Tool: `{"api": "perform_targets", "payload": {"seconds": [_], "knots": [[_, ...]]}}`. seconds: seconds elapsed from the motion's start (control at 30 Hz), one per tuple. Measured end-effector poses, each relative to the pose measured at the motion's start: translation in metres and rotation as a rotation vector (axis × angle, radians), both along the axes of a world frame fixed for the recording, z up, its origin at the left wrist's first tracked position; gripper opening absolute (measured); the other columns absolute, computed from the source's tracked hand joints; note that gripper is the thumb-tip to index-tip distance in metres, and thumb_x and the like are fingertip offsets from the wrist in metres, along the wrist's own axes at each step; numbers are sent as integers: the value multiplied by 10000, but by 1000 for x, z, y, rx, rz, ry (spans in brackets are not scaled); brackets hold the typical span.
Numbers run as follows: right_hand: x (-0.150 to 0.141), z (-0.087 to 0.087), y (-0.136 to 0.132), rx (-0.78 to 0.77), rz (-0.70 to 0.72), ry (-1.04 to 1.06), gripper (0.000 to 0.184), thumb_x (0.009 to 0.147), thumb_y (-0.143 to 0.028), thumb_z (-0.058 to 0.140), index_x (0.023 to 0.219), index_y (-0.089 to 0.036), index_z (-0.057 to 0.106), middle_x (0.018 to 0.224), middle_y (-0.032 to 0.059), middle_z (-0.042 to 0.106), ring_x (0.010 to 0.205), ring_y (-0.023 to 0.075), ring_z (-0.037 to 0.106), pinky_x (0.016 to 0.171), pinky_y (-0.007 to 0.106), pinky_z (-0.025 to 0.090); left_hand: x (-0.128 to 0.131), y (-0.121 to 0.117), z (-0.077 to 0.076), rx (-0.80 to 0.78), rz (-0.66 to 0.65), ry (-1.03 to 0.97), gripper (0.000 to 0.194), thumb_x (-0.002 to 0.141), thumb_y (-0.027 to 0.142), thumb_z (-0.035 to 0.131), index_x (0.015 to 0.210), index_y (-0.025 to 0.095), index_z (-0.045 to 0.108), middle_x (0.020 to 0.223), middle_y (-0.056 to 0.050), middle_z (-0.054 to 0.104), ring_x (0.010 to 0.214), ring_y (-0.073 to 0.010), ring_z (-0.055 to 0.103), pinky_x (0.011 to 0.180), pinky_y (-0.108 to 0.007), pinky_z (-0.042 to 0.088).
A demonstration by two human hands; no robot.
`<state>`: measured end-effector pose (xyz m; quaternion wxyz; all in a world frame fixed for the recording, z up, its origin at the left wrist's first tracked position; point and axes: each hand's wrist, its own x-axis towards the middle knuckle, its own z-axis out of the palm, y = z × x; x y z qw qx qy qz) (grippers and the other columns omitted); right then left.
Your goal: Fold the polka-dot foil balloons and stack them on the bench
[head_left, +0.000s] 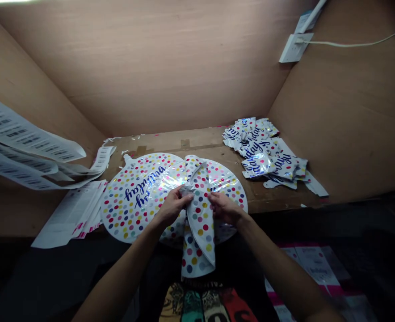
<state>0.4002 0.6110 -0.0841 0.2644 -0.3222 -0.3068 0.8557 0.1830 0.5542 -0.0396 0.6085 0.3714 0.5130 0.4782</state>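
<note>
A polka-dot foil balloon (200,223), uninflated and folded into a long strip, is held upright in front of me. My left hand (174,203) pinches its left edge near a small silvery part. On the right edge, my right hand (224,206) grips the same strip with closed fingers. Beneath it, flat dotted foil balloons (130,214) with blue "birthday" lettering lie spread across the table's front edge. At the back right sits a pile of small folded foil balloons (256,150) with the same dots and lettering.
Barcode label strips (26,138) hang at the left, above a fanned stack of white and pink printed sheets (73,210). Plywood-like panels enclose the table (164,145). A power socket (294,48) with a cable is at upper right. Pink-and-white packages (318,264) lie below right.
</note>
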Motion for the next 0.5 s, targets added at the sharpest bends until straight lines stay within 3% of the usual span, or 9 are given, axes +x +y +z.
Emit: {"api": "perform_targets", "payload": {"seconds": [0.13,0.23,0.33,0.4,0.5], "knots": [[-7,-5,-5,54,-175,-17,384,664,-329,933,912,-178,682,748,2,708,649,154,649,675,290,554,-2,-13,-13,-82,-9,-47,325,761,328,802,1022,157,710,817,-29,704,638,-140,630,614,-266,529],[-12,-8,-8,106,-267,-6,345,635,-302,914,881,-211,689,708,-24,697,628,164,633,644,296,535,-4,-21,-24,-63,10,-46,176,740,246,732,880,141,747,663,-6,643,547,-112,553,544,-233,461],[-14,-8,-8,176,-275,2,216,655,-284,852,737,-214,665,651,-21,663,599,158,596,597,282,490,-4,-24,-25,29,49,-62,127,715,192,711,824,143,751,698,-26,681,616,-132,602,613,-251,509],[-14,-7,-5,271,-290,-23,151,675,-267,784,657,-214,644,613,-21,622,570,140,543,561,260,440,-5,-23,-20,32,97,-141,253,763,276,736,991,168,756,820,-43,735,691,-167,665,656,-284,550],[-11,-6,4,482,-334,-110,84,686,-237,678,605,-218,662,612,-13,577,592,130,486,559,243,396,-5,-24,-12,-84,94,-246,490,843,559,714,1157,182,711,959,-98,764,776,-225,721,650,-314,574]]}}
